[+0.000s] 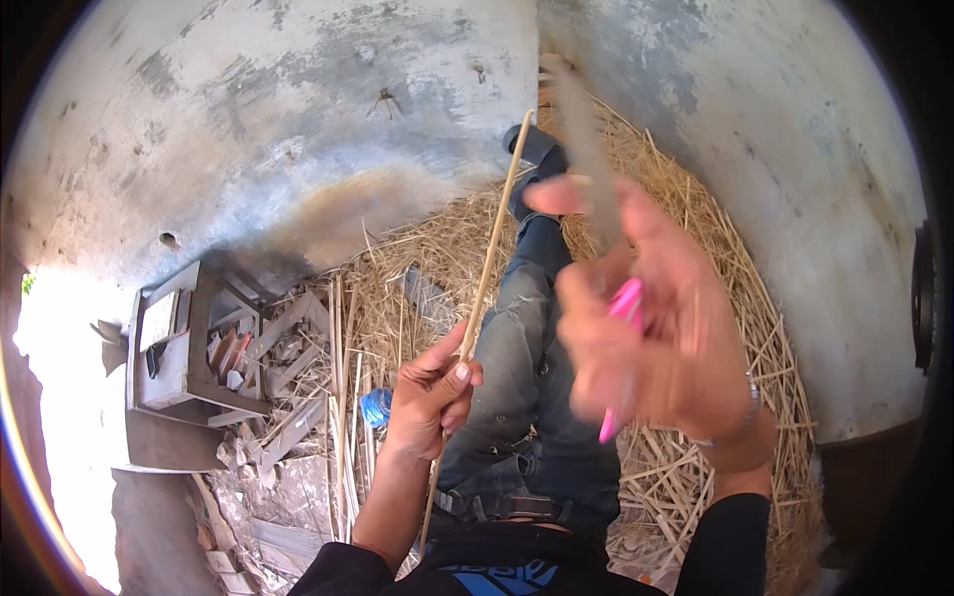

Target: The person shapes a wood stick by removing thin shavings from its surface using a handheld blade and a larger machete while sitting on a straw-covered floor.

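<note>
A long, thin bamboo strip (494, 233) slants from beside my waist up toward my feet. My left hand (429, 395) is closed around it, thumb laid along the strip. To the right, raised above my legs, my right hand (661, 333) is closed on a knife with a pink handle (622, 308). The knife's greyish blade (586, 139) points away from me, up past the fingers. Motion smears the hand and blade. The blade and the strip appear apart; their exact depth cannot be told.
Wood shavings and split strips (686, 487) cover the floor around my outstretched legs (517, 348). A small wooden stand (189, 348) with scraps is at the left. A blue crumpled item (377, 407) lies near my left forearm. Worn walls (298, 119) rise ahead and right.
</note>
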Demonstrator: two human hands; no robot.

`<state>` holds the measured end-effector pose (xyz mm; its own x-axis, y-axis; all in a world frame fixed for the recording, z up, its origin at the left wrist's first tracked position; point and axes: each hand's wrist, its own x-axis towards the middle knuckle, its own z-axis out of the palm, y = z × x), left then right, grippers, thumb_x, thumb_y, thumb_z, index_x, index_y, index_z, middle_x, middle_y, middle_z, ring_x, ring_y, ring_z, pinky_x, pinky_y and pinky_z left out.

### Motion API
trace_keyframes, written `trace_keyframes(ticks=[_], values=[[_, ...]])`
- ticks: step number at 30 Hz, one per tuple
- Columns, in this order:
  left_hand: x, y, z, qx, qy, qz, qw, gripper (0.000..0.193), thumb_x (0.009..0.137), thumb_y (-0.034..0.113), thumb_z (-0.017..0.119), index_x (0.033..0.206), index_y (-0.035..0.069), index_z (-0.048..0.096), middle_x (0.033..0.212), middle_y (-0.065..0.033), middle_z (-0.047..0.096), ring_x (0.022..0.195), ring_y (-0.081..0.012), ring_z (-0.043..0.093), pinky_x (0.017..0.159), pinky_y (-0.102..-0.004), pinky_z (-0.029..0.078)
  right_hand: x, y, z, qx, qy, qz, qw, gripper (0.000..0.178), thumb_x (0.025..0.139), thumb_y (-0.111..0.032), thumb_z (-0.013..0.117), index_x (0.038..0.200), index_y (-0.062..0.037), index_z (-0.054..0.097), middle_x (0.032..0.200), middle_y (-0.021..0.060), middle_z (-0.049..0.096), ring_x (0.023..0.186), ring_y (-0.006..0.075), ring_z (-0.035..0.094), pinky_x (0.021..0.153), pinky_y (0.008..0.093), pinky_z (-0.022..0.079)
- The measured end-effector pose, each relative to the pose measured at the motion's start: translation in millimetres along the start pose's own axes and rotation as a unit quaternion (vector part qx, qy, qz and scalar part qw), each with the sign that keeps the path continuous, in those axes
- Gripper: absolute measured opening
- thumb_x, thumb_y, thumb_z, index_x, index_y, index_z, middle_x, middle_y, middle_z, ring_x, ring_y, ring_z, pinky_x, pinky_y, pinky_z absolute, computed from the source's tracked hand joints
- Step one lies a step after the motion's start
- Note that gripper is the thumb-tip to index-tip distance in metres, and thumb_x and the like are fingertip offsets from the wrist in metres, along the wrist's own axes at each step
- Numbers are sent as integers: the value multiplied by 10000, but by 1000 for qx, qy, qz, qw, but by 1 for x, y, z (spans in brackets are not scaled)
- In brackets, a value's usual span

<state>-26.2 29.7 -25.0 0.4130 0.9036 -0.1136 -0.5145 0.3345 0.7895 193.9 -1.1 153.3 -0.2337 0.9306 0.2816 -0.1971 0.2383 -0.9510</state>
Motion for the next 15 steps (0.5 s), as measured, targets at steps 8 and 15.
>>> trace_keyframes(ticks=[8,15], values=[[-3,1,-8,3,-13,41,999,374,956,51,668,1328,80,641,901,-113,686,447,-47,405,383,-182,319,18,-14,1,-185,-256,-43,948,666,858,-90,756,1423,-6,413,683,-54,489,512,9,427,454,193,330],[-3,-2,-3,-77,-41,6,996,369,959,60,668,1325,100,646,897,-114,682,451,-45,403,381,-182,318,8,-26,-5,-216,-249,-49,943,701,840,-78,780,1432,-19,409,729,-46,498,535,6,421,467,185,328]])
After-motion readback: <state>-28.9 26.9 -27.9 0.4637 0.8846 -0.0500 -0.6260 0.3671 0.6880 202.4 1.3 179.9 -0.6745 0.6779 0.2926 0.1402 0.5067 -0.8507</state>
